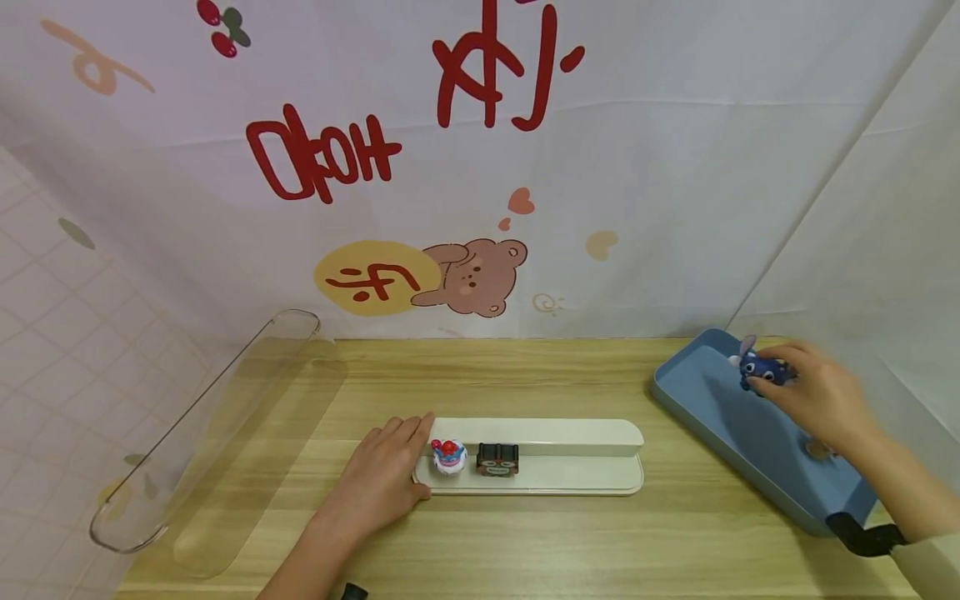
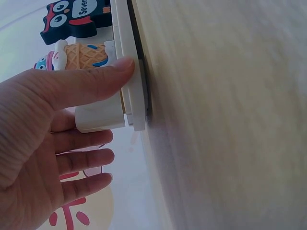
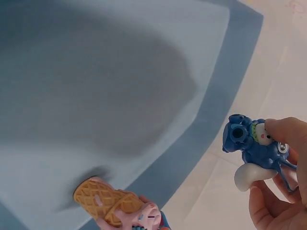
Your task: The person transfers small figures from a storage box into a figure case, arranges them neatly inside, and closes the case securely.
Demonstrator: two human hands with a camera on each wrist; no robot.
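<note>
My left hand (image 1: 378,467) grips the left end of a long white stepped stand (image 1: 581,473), thumb at the front edge and fingers behind. On the stand, close to that hand, is an ice-cream-cone figurine (image 2: 84,56). To its right stands a dark owl-like figurine (image 1: 497,460) with big round eyes. Over the far end of a blue tray (image 1: 720,417), my right hand (image 1: 821,396) pinches a small blue figurine (image 3: 261,148) with a white part between thumb and fingers. Another ice-cream-cone figurine (image 3: 112,203), with pink on top, lies in the tray.
A clear plastic cover (image 1: 247,433) lies at the left on the wooden table (image 1: 525,542). A white printed cloth (image 1: 637,167) hangs behind the table, with more white sheeting at both sides.
</note>
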